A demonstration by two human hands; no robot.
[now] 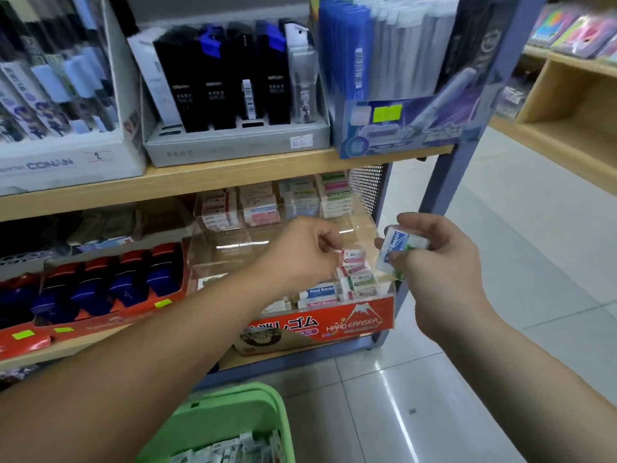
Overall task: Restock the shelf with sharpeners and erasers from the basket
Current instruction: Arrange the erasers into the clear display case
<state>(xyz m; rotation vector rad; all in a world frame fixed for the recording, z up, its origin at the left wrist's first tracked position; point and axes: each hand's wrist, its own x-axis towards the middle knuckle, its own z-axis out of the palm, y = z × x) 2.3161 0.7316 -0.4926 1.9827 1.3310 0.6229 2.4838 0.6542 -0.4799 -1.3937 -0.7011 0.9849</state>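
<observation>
On lower wooden shelf (83, 345): clear acrylic tray (233, 259) holding small boxed erasers (359, 282), right of red cardboard box (110, 317). In front, lower down: green plastic basket (213, 422).

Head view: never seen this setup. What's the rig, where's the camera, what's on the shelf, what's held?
No machine here: a person restocks with bare hands, and the one camera sits on their head, looking forward and down. The left hand reaches into a clear tray of small erasers above a red Hard Eraser box on the lower shelf; its curled fingers are at a pink-labelled eraser, grip unclear. The right hand holds a blue-and-white eraser beside the tray. A green basket with more stock is at the bottom edge.
</observation>
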